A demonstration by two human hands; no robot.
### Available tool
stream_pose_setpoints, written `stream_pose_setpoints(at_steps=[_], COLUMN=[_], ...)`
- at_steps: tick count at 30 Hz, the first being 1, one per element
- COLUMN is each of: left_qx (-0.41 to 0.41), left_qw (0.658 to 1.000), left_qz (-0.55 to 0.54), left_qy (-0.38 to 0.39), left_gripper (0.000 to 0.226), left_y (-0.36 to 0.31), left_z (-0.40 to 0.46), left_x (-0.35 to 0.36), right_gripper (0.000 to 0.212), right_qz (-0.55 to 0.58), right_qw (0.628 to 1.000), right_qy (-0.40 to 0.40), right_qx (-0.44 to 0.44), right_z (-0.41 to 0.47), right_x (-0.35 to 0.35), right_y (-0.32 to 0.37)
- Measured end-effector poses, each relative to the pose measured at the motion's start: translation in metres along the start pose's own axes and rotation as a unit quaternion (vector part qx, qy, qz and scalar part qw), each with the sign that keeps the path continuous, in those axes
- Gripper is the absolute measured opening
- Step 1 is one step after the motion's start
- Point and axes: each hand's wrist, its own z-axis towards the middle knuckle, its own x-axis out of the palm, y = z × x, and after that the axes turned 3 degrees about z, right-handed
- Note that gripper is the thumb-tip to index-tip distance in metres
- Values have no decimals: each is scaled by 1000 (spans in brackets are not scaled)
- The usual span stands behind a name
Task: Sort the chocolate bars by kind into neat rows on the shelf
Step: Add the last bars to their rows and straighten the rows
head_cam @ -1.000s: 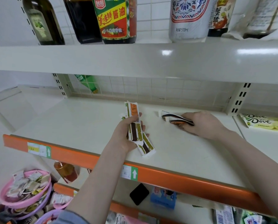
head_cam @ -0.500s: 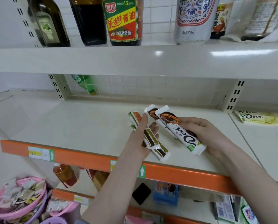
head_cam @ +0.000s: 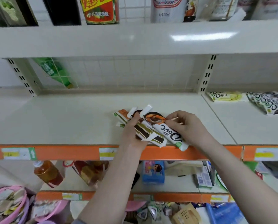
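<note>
Both hands have come together near the shelf (head_cam: 70,120) front edge, where the left hand (head_cam: 133,135) grasps the striped bars (head_cam: 144,133) and the right hand (head_cam: 187,126) pinches the Dove bars (head_cam: 165,131), light, slippery wrappers best held at mid-length.

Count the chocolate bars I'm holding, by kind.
Green-and-brown striped bars, in the left hand: 2
White Dove bars, in the right hand: 2
Total: 4
</note>
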Motion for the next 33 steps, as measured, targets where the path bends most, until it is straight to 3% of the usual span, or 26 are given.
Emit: stream_pose_setpoints(at_steps=[3, 6, 11, 16, 20, 23, 29, 33], left_qx=[35, 61, 62, 71, 50, 15, -21, -60], left_qw=[999, 997, 995, 995, 996, 998, 998, 996], left_qz=[-14, -32, -57, -43, -24, -18, -20, 49], left_qy=[11, 33, 53, 53, 66, 64, 60, 47], left_gripper=[15, 19, 28, 30, 16, 13, 9, 18], left_y=[6, 17, 59, 135, 205, 249, 299, 311], left_z=[-5, -12, -17, -8, -1, 1, -7, -8], left_x=[2, 13, 55, 118, 168, 197, 240, 261], right_gripper=[15, 15, 19, 27, 26, 13, 14, 10], right_qz=[-25, 76, 138, 187, 286, 324, 416, 454], right_qw=[998, 995, 989, 981, 953, 939, 897, 877], right_qy=[52, 61, 46, -3, -32, -35, -57, -86], right_qx=[0, 17, 18, 51, 94, 112, 138, 133], right_z=[-7, -14, -26, -34, -46, -60, -77, -79], right_x=[-13, -31, -92, -190, -273, -318, -366, -381], right_y=[-1, -4, -30, -102, -163, -197, -227, -231])
